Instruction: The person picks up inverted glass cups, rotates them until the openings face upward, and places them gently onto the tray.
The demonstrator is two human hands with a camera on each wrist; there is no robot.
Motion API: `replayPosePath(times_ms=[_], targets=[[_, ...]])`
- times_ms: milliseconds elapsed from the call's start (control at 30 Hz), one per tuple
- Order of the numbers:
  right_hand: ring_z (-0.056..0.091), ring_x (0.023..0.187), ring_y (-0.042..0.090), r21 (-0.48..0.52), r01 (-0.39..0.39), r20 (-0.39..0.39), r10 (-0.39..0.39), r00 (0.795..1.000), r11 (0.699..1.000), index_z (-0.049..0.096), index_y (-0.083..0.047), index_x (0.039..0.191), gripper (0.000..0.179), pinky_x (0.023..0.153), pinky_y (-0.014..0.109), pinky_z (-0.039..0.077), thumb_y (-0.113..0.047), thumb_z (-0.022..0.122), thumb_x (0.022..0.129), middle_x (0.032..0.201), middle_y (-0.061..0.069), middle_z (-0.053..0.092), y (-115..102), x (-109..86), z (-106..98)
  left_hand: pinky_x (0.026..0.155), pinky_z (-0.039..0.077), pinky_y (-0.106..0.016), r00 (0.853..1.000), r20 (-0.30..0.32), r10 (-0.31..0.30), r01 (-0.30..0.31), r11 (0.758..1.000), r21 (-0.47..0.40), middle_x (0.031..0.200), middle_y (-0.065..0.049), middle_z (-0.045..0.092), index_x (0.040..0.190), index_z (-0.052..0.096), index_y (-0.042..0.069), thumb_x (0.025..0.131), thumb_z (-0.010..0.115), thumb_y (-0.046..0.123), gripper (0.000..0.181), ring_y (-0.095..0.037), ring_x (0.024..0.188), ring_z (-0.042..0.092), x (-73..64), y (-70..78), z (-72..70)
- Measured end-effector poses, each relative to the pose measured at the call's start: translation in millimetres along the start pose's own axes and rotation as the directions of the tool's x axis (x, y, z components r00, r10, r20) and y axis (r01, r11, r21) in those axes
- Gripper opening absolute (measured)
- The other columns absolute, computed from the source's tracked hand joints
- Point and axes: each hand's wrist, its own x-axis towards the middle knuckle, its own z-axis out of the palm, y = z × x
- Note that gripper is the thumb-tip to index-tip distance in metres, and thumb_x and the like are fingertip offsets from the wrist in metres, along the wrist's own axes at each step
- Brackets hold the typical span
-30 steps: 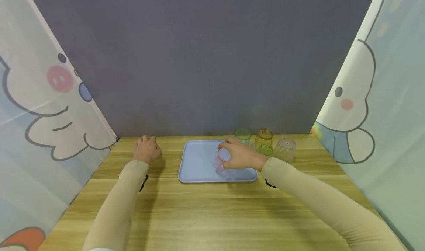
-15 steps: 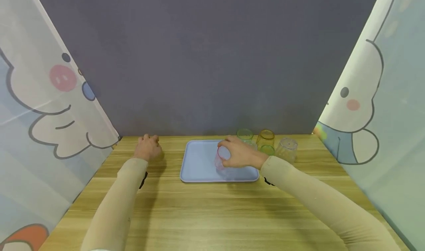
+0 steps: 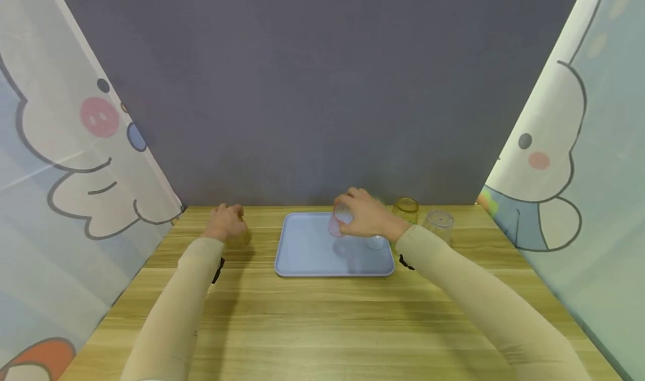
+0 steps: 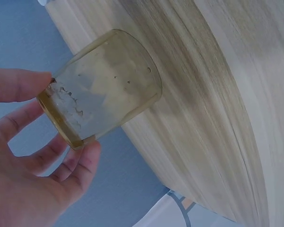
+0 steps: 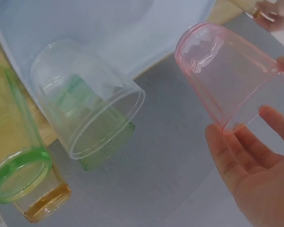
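My left hand (image 3: 225, 222) is at the back left of the table. In the left wrist view, its thumb and fingers grip an amber drinking cup (image 4: 106, 80) around the thick base, mouth end toward the wooden table. Over the back of a pale blue tray (image 3: 307, 252), my right hand (image 3: 370, 216) holds a pink see-through cup (image 5: 222, 66) by the rim, base downward. Beside it in the right wrist view, a clear cup (image 5: 57, 71) stands on the tray, partly behind the hand in the head view.
Right of the tray stand another amber cup (image 3: 405, 208) and a clear cup (image 3: 439, 224). A green-rimmed cup (image 5: 21, 175) and a green cup (image 5: 106, 149) show in the right wrist view. A dark grey panel (image 3: 322, 90) rises behind the table.
My right hand has raised the pink cup and moved it toward the back of the tray. The left hand has barely shifted.
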Motion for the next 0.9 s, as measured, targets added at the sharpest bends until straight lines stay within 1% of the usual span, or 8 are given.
replayPosePath(times_ms=[100,200,267,400,567,767,900], targets=[[0.051,0.118,0.031,0.001,0.0,-0.033,0.0,0.999,1.0,0.064,-0.015,0.131,0.053,0.088,0.05,0.051,-0.033,0.069,0.082,0.127,0.008,0.056,1,2.9,-1,0.107,0.027,-0.067,1.0,-0.002,0.0,0.0,1.0,-0.002,0.128,-0.031,0.056,0.131,0.058,-0.002,0.085,0.046,0.012,0.049,-0.054,0.127,0.038,-1.0,-0.2,-1.5],[0.051,0.116,0.029,-0.006,-0.004,-0.06,0.004,0.998,1.0,0.065,-0.016,0.131,0.053,0.085,0.051,0.052,-0.034,0.07,0.081,0.127,0.008,0.056,4,4.3,1,0.104,0.03,-0.067,1.0,0.002,-0.008,0.008,1.0,-0.017,0.128,-0.032,0.054,0.131,0.058,-0.001,0.085,0.047,0.012,0.049,-0.055,0.125,0.038,-2.1,0.1,-1.9],[0.051,0.115,0.028,-0.022,-0.005,-0.071,0.003,0.997,1.0,0.064,-0.016,0.132,0.055,0.083,0.051,0.052,-0.037,0.071,0.081,0.127,0.008,0.056,6,5.8,3,0.103,0.032,-0.067,1.0,0.005,-0.015,0.015,1.0,-0.022,0.13,-0.033,0.052,0.131,0.058,-0.001,0.086,0.047,0.013,0.049,-0.056,0.125,0.037,-2.7,0.6,-1.6],[0.05,0.116,0.029,-0.04,-0.023,-0.091,0.019,0.996,0.999,0.063,-0.015,0.135,0.058,0.083,0.054,0.052,-0.039,0.073,0.083,0.129,0.009,0.056,12,10.0,5,0.104,0.032,-0.067,1.0,0.008,-0.024,0.024,0.999,-0.028,0.133,-0.036,0.048,0.133,0.057,-0.001,0.087,0.047,0.013,0.049,-0.058,0.127,0.035,-3.2,2.2,-1.5],[0.048,0.118,0.03,-0.03,-0.065,-0.083,0.062,0.995,0.997,0.06,-0.015,0.139,0.058,0.083,0.053,0.052,-0.037,0.07,0.086,0.133,0.01,0.053,20,12.1,7,0.105,0.032,-0.067,1.0,0.012,-0.019,0.019,1.0,-0.019,0.134,-0.036,0.048,0.133,0.057,-0.001,0.088,0.047,0.013,0.048,-0.058,0.128,0.035,-4.0,5.5,-1.9],[0.049,0.119,0.031,-0.064,-0.062,-0.08,0.057,0.995,0.996,0.059,-0.014,0.14,0.059,0.081,0.051,0.053,-0.04,0.066,0.088,0.132,0.011,0.052,27,15.4,10,0.105,0.033,-0.065,0.999,0.013,-0.033,0.033,0.999,-0.01,0.133,-0.036,0.048,0.132,0.057,0.0,0.088,0.047,0.013,0.048,-0.058,0.127,0.036,-6.4,7.0,-1.0],[0.049,0.117,0.03,-0.095,-0.065,-0.074,0.058,0.996,0.993,0.06,-0.014,0.138,0.058,0.083,0.05,0.053,-0.042,0.066,0.088,0.129,0.01,0.054,31,21.2,12,0.103,0.035,-0.065,0.999,0.012,-0.047,0.047,0.999,-0.015,0.134,-0.037,0.047,0.133,0.057,0.0,0.087,0.048,0.013,0.048,-0.058,0.126,0.036,-7.4,7.1,-0.3]])
